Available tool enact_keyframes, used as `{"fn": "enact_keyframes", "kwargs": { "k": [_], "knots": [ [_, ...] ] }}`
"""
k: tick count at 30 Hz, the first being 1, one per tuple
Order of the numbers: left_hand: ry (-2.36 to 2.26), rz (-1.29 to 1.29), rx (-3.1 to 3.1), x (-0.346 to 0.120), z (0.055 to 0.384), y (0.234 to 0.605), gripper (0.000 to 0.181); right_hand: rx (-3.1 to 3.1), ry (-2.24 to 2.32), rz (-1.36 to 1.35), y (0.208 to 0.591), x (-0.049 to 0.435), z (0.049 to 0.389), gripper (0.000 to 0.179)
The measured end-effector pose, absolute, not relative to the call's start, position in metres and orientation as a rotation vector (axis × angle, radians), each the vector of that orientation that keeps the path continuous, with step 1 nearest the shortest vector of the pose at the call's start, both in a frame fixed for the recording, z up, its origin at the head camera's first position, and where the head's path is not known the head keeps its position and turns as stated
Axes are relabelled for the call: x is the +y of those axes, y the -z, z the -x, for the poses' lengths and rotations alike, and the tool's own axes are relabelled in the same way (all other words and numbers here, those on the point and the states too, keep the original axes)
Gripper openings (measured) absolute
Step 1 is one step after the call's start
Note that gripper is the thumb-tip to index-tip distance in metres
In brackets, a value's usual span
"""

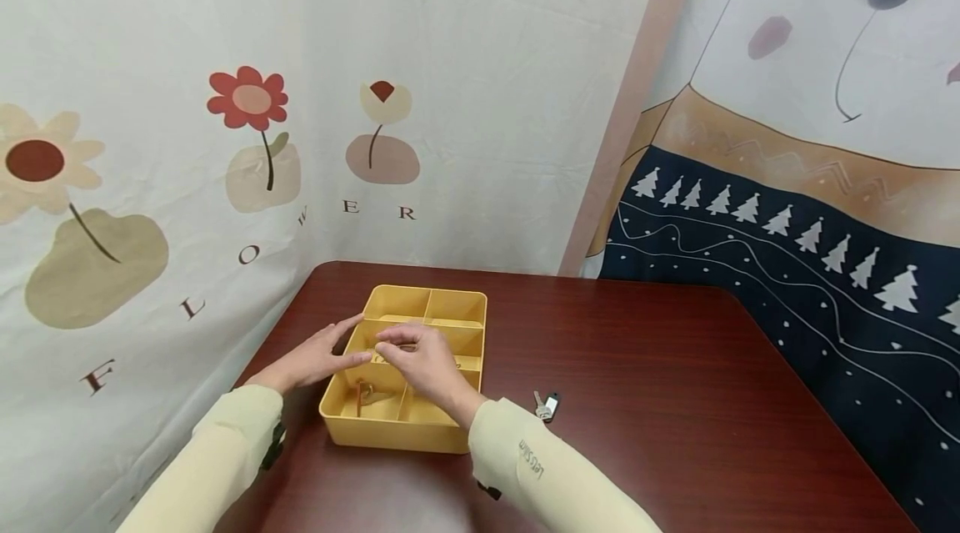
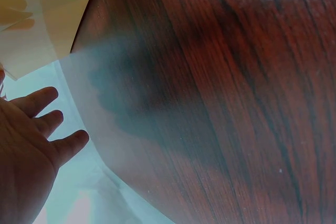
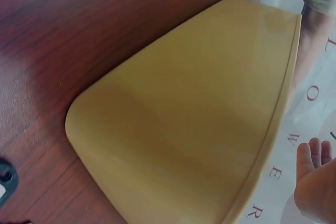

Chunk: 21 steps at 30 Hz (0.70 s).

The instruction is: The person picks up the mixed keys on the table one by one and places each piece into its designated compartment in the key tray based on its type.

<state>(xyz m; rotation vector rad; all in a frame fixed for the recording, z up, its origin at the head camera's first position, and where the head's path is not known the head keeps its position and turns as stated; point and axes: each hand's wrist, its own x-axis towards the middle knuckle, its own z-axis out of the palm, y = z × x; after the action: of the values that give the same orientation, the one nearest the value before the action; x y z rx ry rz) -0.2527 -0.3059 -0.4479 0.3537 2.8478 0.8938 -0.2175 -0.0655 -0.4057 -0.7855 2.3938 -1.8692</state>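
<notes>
A yellow divided box (image 1: 401,433) stands on the table, its compartments facing up. My left hand (image 1: 318,356) has its fingers extended along the box's left rim, thumb reaching over the edge. Over the middle row is my right hand (image 1: 427,362), with thumb and fingertips brought close together. Small brassy bits (image 1: 380,358) show just below those fingertips; I cannot tell whether the fingers pinch them. In the front left compartment lie a small brass-coloured metal piece (image 1: 366,389) and a thin brown upright piece (image 1: 358,401). The right wrist view shows mostly the box's outer wall (image 3: 184,108).
A silver key (image 1: 542,408) with a black-and-white tag (image 1: 552,405) lies on the dark red wooden table (image 1: 637,399), right of the box. Printed fabric (image 1: 487,99) hangs behind the table and along its left side.
</notes>
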Motion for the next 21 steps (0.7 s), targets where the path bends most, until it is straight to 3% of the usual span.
{"fn": "enact_keyframes", "kwargs": {
  "k": [21],
  "knots": [
    [-0.91, -0.366, 2.858, -0.306, 0.251, 0.447, 0.091, 2.552, 1.904, 0.674, 0.391, -0.02, 0.241, 0.015]
  ]
}}
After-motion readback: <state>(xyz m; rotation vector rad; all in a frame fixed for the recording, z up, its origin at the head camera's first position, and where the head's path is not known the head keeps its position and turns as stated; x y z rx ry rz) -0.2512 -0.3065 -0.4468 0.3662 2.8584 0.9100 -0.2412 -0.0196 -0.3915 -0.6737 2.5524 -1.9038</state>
